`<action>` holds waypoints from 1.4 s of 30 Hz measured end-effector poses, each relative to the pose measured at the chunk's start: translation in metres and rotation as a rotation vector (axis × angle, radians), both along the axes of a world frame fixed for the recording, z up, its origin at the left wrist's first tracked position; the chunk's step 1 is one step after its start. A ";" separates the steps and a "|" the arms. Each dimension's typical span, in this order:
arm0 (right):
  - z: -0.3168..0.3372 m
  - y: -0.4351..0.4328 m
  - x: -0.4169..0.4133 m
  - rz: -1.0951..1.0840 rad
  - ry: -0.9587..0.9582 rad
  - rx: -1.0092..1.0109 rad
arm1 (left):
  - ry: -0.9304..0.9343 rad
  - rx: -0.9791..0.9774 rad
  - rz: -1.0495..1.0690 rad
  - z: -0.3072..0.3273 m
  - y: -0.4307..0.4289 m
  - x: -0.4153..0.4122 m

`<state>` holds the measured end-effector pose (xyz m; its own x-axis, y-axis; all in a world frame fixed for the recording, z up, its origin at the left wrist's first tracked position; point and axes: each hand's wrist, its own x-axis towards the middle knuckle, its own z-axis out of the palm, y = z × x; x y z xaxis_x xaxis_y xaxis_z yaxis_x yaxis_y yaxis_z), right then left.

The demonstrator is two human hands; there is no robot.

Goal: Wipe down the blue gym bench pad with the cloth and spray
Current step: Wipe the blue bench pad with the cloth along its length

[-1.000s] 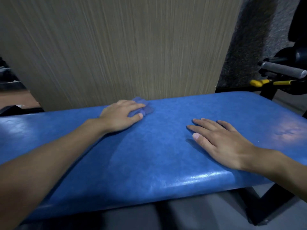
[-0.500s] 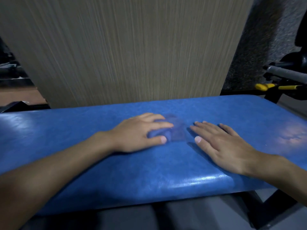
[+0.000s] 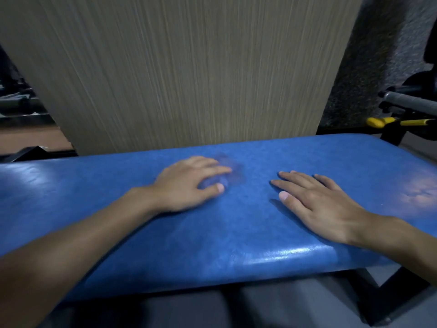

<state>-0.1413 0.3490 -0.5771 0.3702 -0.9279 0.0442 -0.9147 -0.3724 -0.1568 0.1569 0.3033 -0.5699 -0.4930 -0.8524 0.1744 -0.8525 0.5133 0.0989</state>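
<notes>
The blue gym bench pad [image 3: 236, 233] runs left to right across the view. My left hand [image 3: 186, 183] presses a small blue cloth [image 3: 230, 172] flat onto the pad near its middle; the cloth is blurred and mostly under my fingers. My right hand [image 3: 316, 207] lies flat and empty on the pad to the right of the cloth, fingers spread, a short gap away. No spray bottle is in view.
A wood-grain panel [image 3: 189, 72] stands upright right behind the pad. At the right are a grey padded bar [image 3: 409, 101], a yellow-handled lever [image 3: 383, 121] and black machine frame. The bench's black leg [image 3: 378, 301] shows below right.
My left hand slid the cloth right and toward me from the pad's back edge until it neared my right hand, then drew back left and slightly away. My right hand stayed put.
</notes>
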 end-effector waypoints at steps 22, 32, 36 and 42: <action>0.000 0.007 0.034 0.061 0.032 -0.020 | 0.037 0.028 0.308 -0.004 -0.101 0.088; 0.005 0.002 0.034 -0.041 -0.246 -0.061 | -0.051 -0.108 -0.254 -0.009 0.083 -0.016; 0.009 0.003 0.037 -0.023 -0.199 -0.091 | -0.027 -0.071 -0.316 -0.004 0.083 -0.013; -0.001 0.006 0.042 0.063 0.043 -0.011 | 0.044 0.070 -0.023 0.000 -0.011 0.035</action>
